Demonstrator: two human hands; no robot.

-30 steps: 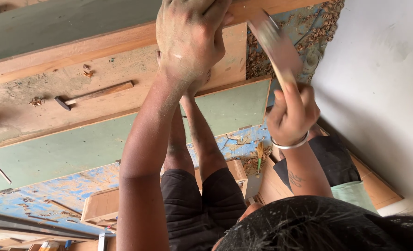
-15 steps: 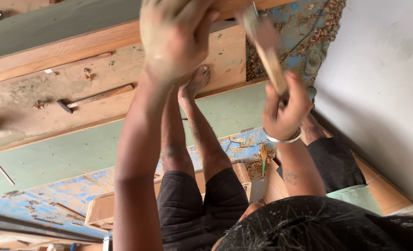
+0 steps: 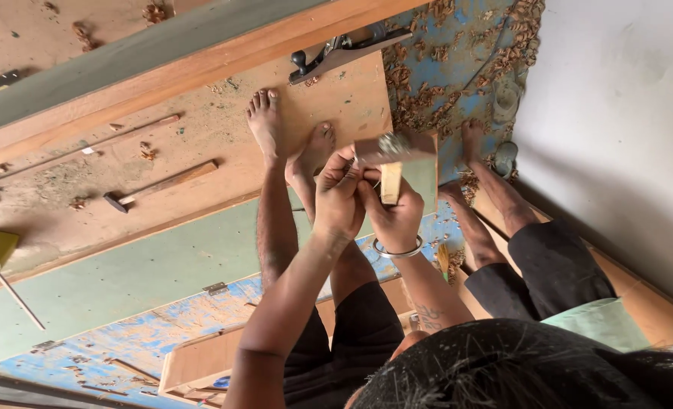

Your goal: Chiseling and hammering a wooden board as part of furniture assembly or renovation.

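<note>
Wooden block [image 3: 394, 147] with a rough, chipped top face sits at the fingertips of both hands, raised above the floor boards. Left hand [image 3: 338, 198] wraps the near side of it, fingers curled tight; grip closed on the block. Right hand [image 3: 394, 214] sits just beside and touching the left, clamped round a pale wooden stick [image 3: 390, 182] that stands under the block like a short handle. Whether stick and block are one piece, cannot tell. Metal bangle [image 3: 398, 251] on the right wrist, just below the grip.

Past the grip, beyond the fingertips: a metal hand plane [image 3: 345, 49] lies across a long wooden plank [image 3: 162, 79], well apart from the hands. Off to the left of the grip, a hammer [image 3: 158, 185] with a wooden handle lies flat on the worn plywood sheet [image 3: 200, 144], apart from everything. Two bare feet [image 3: 287, 136] rest on the same sheet, just beyond the left hand.

Right of the grip: another person's leg [image 3: 495, 193] in dark shorts, foot planted among wood shavings [image 3: 435, 83] on the blue-painted floor [image 3: 457, 45]. White wall [image 3: 616, 113] farther right.
</note>
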